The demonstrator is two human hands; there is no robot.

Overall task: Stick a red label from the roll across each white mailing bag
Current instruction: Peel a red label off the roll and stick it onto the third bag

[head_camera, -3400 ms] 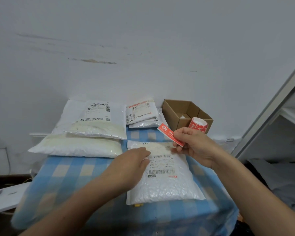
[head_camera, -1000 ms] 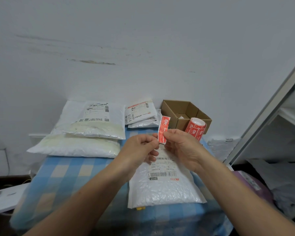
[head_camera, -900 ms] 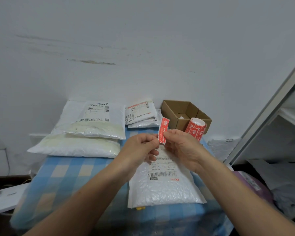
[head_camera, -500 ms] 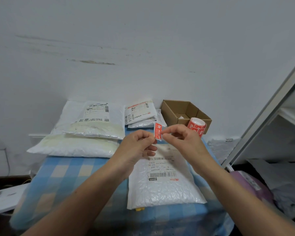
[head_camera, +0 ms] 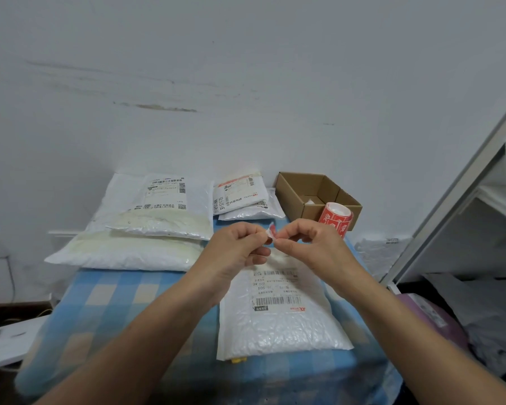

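Left hand and right hand pinch the red label between fingertips. Upright a moment ago, it now shows only a sliver, perhaps backing peeling off. The white mailing bag lies unlabelled beneath them, the roll just beyond.

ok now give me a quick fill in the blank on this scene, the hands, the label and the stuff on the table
1. The left hand and right hand pinch between them a small label coloured ____.
2. The roll of labels sits in front of a cardboard box whose top is ____.
3. The nearest mailing bag lies on a cloth checked mainly in ____.

Missing words: red; open; blue.
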